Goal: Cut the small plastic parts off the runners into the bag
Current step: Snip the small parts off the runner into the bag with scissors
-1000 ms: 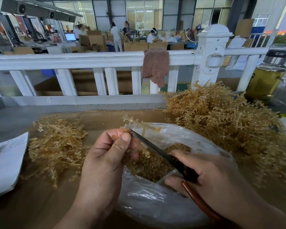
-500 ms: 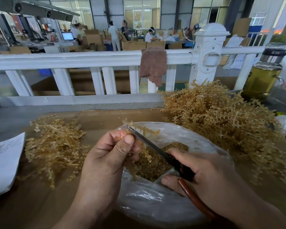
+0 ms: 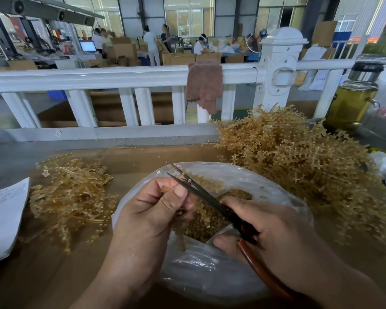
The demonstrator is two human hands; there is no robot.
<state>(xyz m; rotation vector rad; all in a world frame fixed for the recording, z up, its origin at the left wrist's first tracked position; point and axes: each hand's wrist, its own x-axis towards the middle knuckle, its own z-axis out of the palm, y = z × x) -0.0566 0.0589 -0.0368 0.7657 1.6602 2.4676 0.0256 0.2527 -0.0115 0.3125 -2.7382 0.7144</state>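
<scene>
My left hand (image 3: 152, 210) pinches an amber plastic runner (image 3: 204, 184) over the mouth of a clear plastic bag (image 3: 265, 188). Much of the runner is hidden behind my fingers. My right hand (image 3: 274, 228) grips black scissors (image 3: 201, 192) with reddish-brown handles. Their blades are slightly apart at the tips, right beside my left thumb, against the runner. Cut amber parts (image 3: 201, 228) fill the bottom of the bag.
A tall heap of uncut runners (image 3: 299, 161) lies at the right. A flatter pile of bare runners (image 3: 69, 195) lies at the left, beside a white paper sheet (image 3: 2, 212). A white railing (image 3: 98, 76) with a brown cloth (image 3: 204, 83) runs behind; a glass bottle (image 3: 352, 94) stands far right.
The runner has come lower into my left hand and less of it sticks up. The scissor blades have parted at the tips and sit further along the runner.
</scene>
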